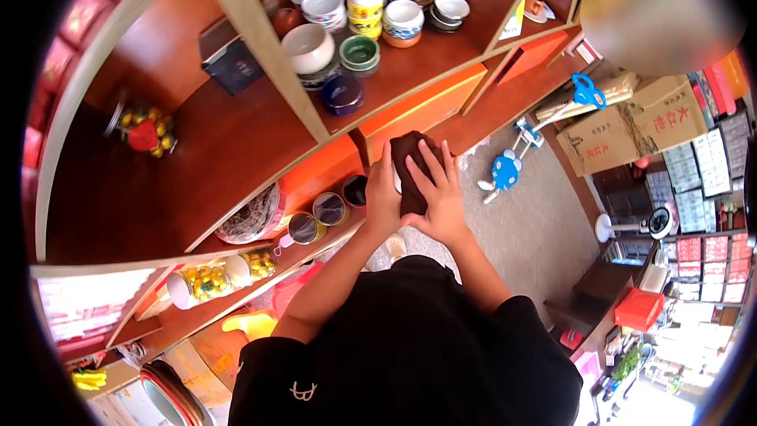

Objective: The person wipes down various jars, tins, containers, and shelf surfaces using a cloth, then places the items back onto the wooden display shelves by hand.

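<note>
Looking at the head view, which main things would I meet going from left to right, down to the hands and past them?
Jar, dark box, dark blue vessel, left hand, dark brown cloth, right hand, cardboard box.

The cardboard box reads "大红袍" in dark print; the black shirt bears a white B-like mark.

Opens onto a speckled grey floor, with glossy red-brown shelving framed in pale wood on the left, a dark table and packed shelves opposite, and white light glaring at lower right.
</note>
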A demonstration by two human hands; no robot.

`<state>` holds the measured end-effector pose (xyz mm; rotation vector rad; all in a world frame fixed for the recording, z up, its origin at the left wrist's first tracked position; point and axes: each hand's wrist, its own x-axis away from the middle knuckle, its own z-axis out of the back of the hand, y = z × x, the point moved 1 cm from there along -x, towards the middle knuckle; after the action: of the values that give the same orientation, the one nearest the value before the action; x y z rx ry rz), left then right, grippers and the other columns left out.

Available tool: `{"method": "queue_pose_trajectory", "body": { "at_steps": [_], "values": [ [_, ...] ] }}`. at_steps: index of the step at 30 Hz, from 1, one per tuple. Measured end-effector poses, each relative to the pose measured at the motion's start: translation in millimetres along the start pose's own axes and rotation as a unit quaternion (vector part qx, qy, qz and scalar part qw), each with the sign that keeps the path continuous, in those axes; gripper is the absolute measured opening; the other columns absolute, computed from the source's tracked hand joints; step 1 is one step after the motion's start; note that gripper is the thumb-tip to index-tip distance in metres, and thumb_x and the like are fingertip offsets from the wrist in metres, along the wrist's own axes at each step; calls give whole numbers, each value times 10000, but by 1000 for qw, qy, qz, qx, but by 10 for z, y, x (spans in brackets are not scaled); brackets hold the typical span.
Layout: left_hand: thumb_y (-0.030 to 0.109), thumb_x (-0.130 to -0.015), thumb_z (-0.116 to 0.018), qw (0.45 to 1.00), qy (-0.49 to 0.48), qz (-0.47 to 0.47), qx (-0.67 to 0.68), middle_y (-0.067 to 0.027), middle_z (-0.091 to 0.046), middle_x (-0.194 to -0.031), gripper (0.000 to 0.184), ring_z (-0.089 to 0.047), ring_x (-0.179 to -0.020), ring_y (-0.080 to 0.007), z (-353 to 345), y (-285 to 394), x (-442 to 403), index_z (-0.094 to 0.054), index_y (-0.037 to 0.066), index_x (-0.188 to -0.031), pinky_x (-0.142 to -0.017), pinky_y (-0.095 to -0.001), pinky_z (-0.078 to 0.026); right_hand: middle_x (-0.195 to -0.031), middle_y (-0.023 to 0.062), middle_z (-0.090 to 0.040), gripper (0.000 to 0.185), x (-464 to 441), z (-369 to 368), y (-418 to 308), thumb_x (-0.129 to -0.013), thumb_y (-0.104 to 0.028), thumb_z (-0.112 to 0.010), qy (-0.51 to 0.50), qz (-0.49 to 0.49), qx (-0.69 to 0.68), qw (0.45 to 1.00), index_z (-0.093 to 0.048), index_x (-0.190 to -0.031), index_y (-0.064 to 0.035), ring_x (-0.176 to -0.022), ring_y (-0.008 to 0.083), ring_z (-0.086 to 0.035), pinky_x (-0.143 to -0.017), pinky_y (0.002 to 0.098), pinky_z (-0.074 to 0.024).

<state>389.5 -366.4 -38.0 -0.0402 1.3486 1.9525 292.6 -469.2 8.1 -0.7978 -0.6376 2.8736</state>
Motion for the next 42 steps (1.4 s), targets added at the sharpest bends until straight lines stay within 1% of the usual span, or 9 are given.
{"method": "queue_pose_trajectory", "body": {
  "at_steps": [6,12,14,18,28,32,35,38,42],
  "values": [
    [274,-725,-825,985,48,-23,165,-251,-530,-1315,1107,-569,-1192,-358,925,702,130,-105,-41,-1505,-979,-428,-470,-1446,162,-460,691,-501,767,-1125,-747,-553,-677,-72,106,82,988,-605,-1266,-101,-1373,407,-374,-1132,611,-164],
    [182,-533,-929,896,41,-169,409,-207,-484,-1358,1409,-478,-1290,-327,1827,1146,80,51,24,-1533,-1082,-433,-366,-1405,179,-502,546,-1129,859,-1195,-837,-415,-657,-130,414,-349,830,-593,-1283,-105,-1323,422,-440,-1116,544,-275],
    [203,-568,-910,875,105,-67,468,-180,-506,-1336,1325,-512,-1252,-288,1993,1068,137,-23,12,-1534,-1070,-411,-395,-1449,236,-431,560,-1174,347,-1293,-908,-426,-598,2,397,-490,776,-518,-1370,-119,-1352,427,-396,-1117,522,-273],
    [163,-638,-842,798,248,11,549,-150,-554,-1289,982,-583,-1155,-246,2355,804,210,-319,-35,-1445,-1035,-374,-449,-1537,292,-235,646,-839,-149,-1520,-970,-432,-511,-70,203,-448,868,-318,-1498,-115,-1415,457,-268,-1131,484,-250],
    [81,-798,-752,777,364,80,507,-143,-601,-1194,656,-614,-1072,-220,2791,606,362,-426,-47,-1353,-927,-345,-518,-1541,157,-294,458,-1006,-187,-2314,-814,-291,-702,-40,383,-185,904,-606,-1255,-212,-1381,543,-232,-1029,705,-303],
    [243,-795,-739,830,353,29,431,-182,-607,-1227,714,-619,-1094,-262,2980,617,402,-426,-56,-1363,-991,-384,-483,-1547,203,-271,558,-1159,-345,-2374,-932,-380,-579,-63,323,-325,886,-455,-1409,-118,-1428,460,-222,-1121,552,-259],
    [253,-741,-793,814,340,19,470,-171,-606,-1221,786,-609,-1102,-253,3030,610,409,-424,-64,-1359,-1002,-382,-469,-1504,163,-346,694,-1219,-576,-2294,-1000,-473,-458,-214,36,-648,730,-289,-1467,13,-1391,254,-341,-1128,339,-256],
    [214,-725,-806,814,317,-3,487,-171,-603,-1225,808,-602,-1120,-253,3024,654,403,-410,-69,-1370,-1010,-383,-458,-1427,152,-461,671,-1241,-691,-2150,-990,-503,-442,-358,-215,-736,533,-344,-1450,-25,-1291,266,-472,-1096,402,-358],
    [269,-722,-804,813,292,-3,503,-175,-603,-1228,839,-601,-1127,-255,3012,572,384,-404,-75,-1375,-1008,-384,-462,-1366,169,-525,674,-1195,-660,-2108,-983,-545,-416,-402,-256,-720,504,-396,-1420,-33,-1221,282,-544,-1043,410,-430]
  ]
}}
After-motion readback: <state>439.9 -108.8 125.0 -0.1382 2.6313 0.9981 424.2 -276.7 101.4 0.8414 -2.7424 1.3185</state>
